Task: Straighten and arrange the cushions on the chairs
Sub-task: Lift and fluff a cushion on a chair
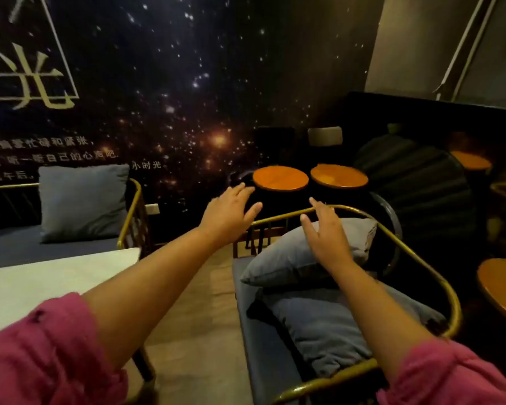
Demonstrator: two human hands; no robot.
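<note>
Two grey cushions lie on the gold-framed chair [421, 258] at the right: the far cushion [287, 258] leans tilted against the backrest, and the near cushion [327, 331] lies flat on the seat. My right hand [326, 232] hovers over the far cushion with fingers spread, holding nothing. My left hand [231, 213] is stretched out open in the air, left of the chair's far rail. A third grey cushion [82, 200] stands upright on the sofa [129, 223] at the left.
A white table [50, 282] stands at the lower left. Two round orange tables [280, 178] sit beyond the chair, and another round table [503, 287] at the right edge. A dark ribbed armchair [415, 182] stands behind. Wooden floor runs between the table and chair.
</note>
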